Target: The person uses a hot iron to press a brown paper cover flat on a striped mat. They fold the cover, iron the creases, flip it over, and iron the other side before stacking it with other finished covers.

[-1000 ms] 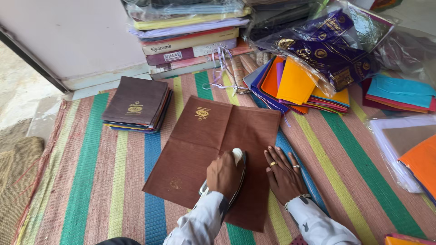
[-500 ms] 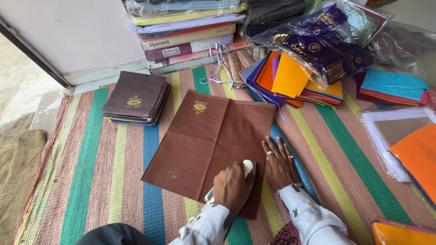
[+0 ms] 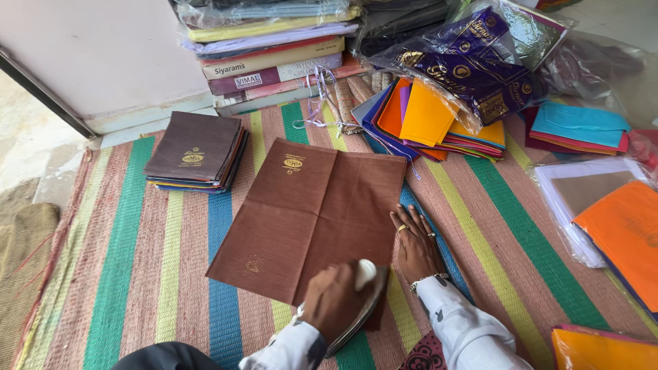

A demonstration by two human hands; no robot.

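Note:
A brown cloth piece (image 3: 308, 212) with small gold emblems lies spread flat on a striped mat (image 3: 123, 274). My left hand (image 3: 332, 301) grips the white handle of a flat iron (image 3: 370, 305), which rests on the cloth's near right corner. My right hand (image 3: 415, 247), wearing rings and a bracelet, lies flat with fingers apart on the mat, its fingertips at the cloth's right edge.
A pile of folded dark cloth pieces (image 3: 195, 147) sits at the left. Boxes and wrapped fabrics (image 3: 274, 62) stack up at the back. Fanned coloured pieces (image 3: 425, 116) and purple plastic packs (image 3: 473, 68) lie behind the cloth. Teal folds (image 3: 579, 123) and orange cloth in plastic (image 3: 617, 226) are right.
My left hand has drawn the iron down the cloth toward me, from its middle right to the near corner. My right hand has stayed by the cloth's right edge.

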